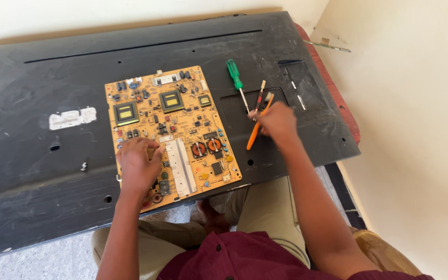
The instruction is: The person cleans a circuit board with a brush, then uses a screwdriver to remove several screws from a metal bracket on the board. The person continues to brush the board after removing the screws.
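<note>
A: Palm down, the left hand [137,165] lies flat and loosely spread on the tan rectangular circuit board [171,136] studded with coils and capacitors, clasping nothing; it looks to be pinning the board to the large black scuffed panel [37,72] underneath.

B: And the other one?

A: The right hand [276,120] is curled about the upper end of a slim orange-handled tool [257,124], fingers partly closed; how firmly, I cannot tell. The handle slants down and left from the grip.

B: Anything close by?

A: Just left of that grip lie a green-handled screwdriver [236,79] and a thin red-and-white tool [260,93], likely kept within reach.
</note>
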